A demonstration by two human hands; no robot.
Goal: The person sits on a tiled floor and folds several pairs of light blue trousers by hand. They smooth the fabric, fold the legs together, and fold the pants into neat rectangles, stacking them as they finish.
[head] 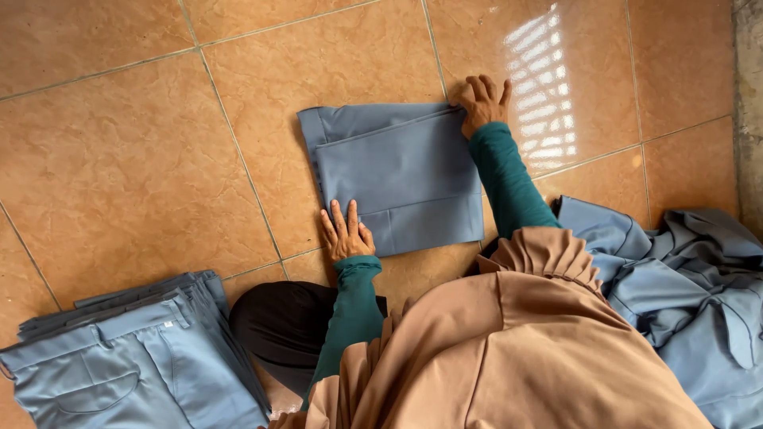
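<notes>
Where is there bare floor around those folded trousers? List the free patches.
Free: the tile floor left of the folded trousers and above the folded stack; also the tiles right of the right hand, above the loose pile. Crowded: the near edge, where the left hand, stack and pile lie.

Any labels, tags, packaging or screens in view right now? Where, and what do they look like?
No packages, signs or screens show.
Small white tag: a tiny pale square on the waistband of the top trousers in the folded stack, lower left; too small to make out more.
</notes>
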